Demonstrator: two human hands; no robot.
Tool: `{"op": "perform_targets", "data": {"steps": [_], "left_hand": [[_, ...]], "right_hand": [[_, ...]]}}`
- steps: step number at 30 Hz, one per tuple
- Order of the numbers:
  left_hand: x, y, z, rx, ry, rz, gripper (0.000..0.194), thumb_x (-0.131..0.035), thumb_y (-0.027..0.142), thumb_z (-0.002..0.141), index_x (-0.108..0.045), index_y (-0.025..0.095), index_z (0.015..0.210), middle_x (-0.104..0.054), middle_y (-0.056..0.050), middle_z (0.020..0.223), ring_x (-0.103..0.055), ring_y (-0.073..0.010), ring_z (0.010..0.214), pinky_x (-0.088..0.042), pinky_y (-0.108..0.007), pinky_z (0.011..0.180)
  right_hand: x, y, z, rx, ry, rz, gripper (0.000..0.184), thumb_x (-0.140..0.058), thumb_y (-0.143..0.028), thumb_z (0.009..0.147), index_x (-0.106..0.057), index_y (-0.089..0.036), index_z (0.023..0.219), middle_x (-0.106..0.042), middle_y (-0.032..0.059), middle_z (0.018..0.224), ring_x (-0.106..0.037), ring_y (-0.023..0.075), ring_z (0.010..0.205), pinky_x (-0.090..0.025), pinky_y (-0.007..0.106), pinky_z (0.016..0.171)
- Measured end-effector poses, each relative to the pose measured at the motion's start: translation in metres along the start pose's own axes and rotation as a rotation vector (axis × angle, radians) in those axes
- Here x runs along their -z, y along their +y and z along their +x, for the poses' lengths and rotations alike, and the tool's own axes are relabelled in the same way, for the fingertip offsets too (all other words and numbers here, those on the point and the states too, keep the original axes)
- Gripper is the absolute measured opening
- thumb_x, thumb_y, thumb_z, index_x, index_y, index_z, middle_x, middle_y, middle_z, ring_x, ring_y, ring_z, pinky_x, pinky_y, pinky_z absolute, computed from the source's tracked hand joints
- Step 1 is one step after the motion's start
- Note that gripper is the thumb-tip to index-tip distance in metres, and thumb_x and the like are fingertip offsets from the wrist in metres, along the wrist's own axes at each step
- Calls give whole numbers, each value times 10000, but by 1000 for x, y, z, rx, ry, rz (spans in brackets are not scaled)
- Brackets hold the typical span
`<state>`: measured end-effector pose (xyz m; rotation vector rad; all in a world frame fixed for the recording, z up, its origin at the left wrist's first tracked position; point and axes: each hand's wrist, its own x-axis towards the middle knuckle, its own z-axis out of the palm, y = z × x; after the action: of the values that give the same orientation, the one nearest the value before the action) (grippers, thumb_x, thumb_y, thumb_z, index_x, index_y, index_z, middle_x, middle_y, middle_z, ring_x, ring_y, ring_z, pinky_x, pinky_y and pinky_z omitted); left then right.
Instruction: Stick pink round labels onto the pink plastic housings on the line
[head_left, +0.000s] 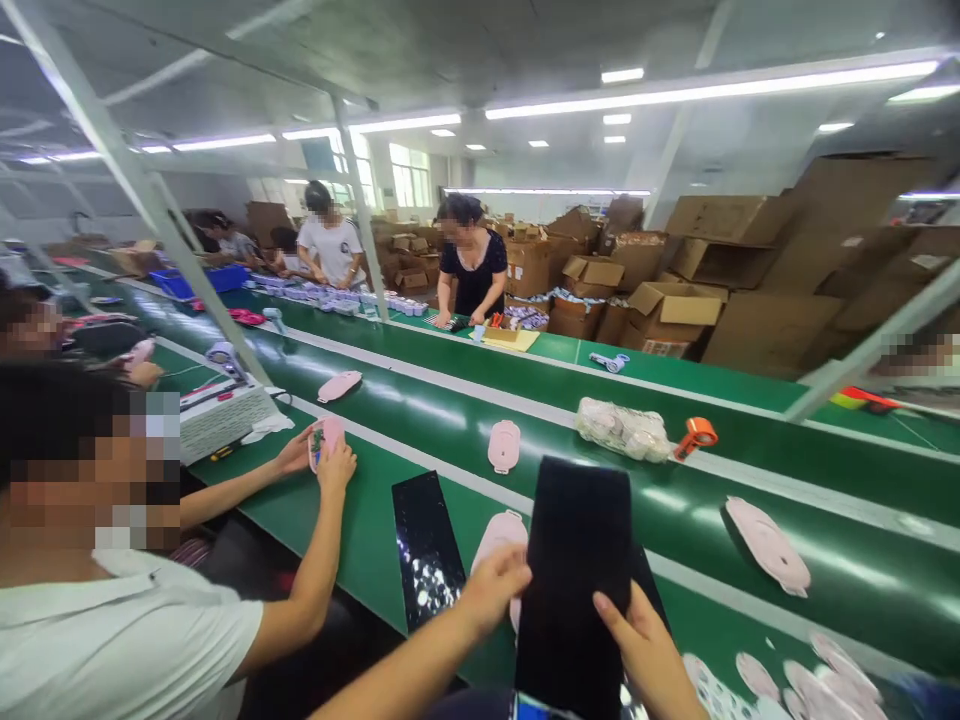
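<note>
Left grip (pixel 493 590) and right grip (pixel 643 650) pinch a black sheet (pixel 574 560) upright by its side edges above the near bench (pixel 877 590); it looks thin and light, best held there.

We hold a black rectangular sheet (pixel 576 560) upright between our hands, its narrow top edge well above the fingers and its lower end out of sight below them. Our left hand (pixel 491 590) meets its left edge, and our right hand (pixel 643 655) meets the lower right edge, with the thumb lying against the dark face. That face looks matte, with no print we can make out. Just behind the left fingers, a pale pink plastic shell (pixel 499 535) lies partly hidden. Further left of those fingers lies a second black sheet (pixel 427 550), its glossy surface speckled with white glare.
</note>
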<state>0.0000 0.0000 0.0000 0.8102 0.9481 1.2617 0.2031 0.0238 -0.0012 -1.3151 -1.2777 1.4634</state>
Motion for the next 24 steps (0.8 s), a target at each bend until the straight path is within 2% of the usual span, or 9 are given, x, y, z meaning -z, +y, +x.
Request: {"op": "perform_targets", "data": {"steps": [4,6,8,10,12,14,15,19,24], "left_hand": [[-10,41,22,-64,19,-99,574,-767,490,665,-608,210,1139,-684,-54,987,-633,-178,865,-482,-288,785],[-17,55,23,-112,77,-114,469,-756,416,710,-616,198,1101,-694,-52,979,-641,-175,858,-488,-293,801],[-24,64,20,-147,143,-83,357,-739,371,739,-641,180,1024,-705,-44,944,-645,-165,827,-497,-286,788],[-28,70,15,-168,169,-11,318,-734,357,747,-657,170,993,-711,-46,941,-644,-163,823,-502,-281,782],[-31,73,12,-172,155,79,313,-734,350,748,-668,166,992,-711,-50,949,-639,-167,840,-501,-283,791],[-34,76,12,-150,119,173,304,-735,349,747,-674,162,979,-708,-48,922,-634,-169,828,-500,-283,778],[-35,77,13,-134,101,219,299,-737,353,744,-678,160,965,-706,-45,898,-630,-167,808,-499,-280,759],[-41,75,20,-77,54,361,273,-740,375,733,-684,155,883,-682,-24,809,-604,-148,727,-476,-247,672],[-43,69,28,-46,46,454,292,-732,405,727,-683,151,863,-673,-23,783,-596,-155,704,-459,-248,646]], "right_hand": [[-4,-20,4,64,-109,-51,548,-668,-582,711,-635,-220,1121,-694,105,1098,-617,312,1060,-477,464,931],[-5,-20,5,97,-159,-76,520,-662,-548,743,-613,-230,1151,-669,108,1153,-598,300,1096,-466,464,949],[0,-27,5,230,-196,-127,490,-591,-496,829,-529,-246,1245,-624,112,1225,-578,274,1134,-458,463,962],[8,-47,2,476,-90,-242,493,-538,-417,885,-408,-269,1337,-538,116,1321,-535,252,1190,-430,472,991],[17,-80,-2,758,177,-464,539,-592,-342,860,-385,-263,1351,-438,123,1394,-454,264,1259,-357,491,1046],[22,-114,-5,950,319,-751,515,-642,-291,828,-454,-233,1303,-513,120,1297,-461,284,1223,-339,493,1039],[22,-129,-6,977,282,-910,435,-632,-273,839,-506,-240,1254,-582,93,1204,-510,274,1146,-351,483,1012],[13,-146,4,823,205,-1183,166,-598,-250,863,-631,-224,1024,-664,60,981,-570,264,945,-402,443,852],[14,-126,22,659,153,-1017,175,-573,-308,859,-583,-203,999,-624,98,1023,-560,263,949,-440,420,796]]}}
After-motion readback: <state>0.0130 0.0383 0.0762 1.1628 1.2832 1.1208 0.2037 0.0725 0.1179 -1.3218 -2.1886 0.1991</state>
